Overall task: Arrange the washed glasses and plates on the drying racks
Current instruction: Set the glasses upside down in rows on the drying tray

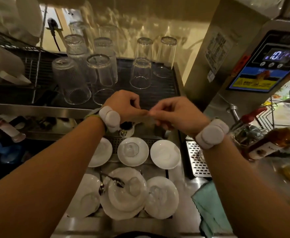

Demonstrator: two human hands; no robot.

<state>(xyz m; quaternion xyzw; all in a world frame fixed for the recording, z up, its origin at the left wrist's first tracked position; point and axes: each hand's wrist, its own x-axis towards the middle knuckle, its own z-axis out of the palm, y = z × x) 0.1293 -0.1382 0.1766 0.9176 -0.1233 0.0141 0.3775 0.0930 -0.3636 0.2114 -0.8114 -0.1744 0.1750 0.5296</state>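
Entry: drying station, seen from above.

Upper rack (159, 93), 12 o'clock: dark ribbed tray carrying inverted glasses (140, 73) in loose rows, several touching at 11 o'clock, two standing apart at 1 o'clock. Bare tray remains at 1 to 2 o'clock.

Lower rack (116, 143), 6 o'clock: white plates (164, 154) lying flat, three in a row above, a larger overlapped group below. Small clear glasses rest on some plates. Two spoons (114, 181) lie across the lower group.

Left hand (125, 107) and right hand (175, 114): met at centre above the gap between the racks, fingers curled narrow, fingertips touching. They seem to pinch something small and pale between them; what it is cannot be told. Neither holds a glass or plate.

Also present: teal cloth (209, 203) at 4 o'clock; steel machine with lit panel (271, 64) at 2 o'clock.

Step, as judged: a pause between placements, glasses largely set. The next move calls for freeing both hands, then lifting a plate or small glass from 6 o'clock, clearing the spoons first.
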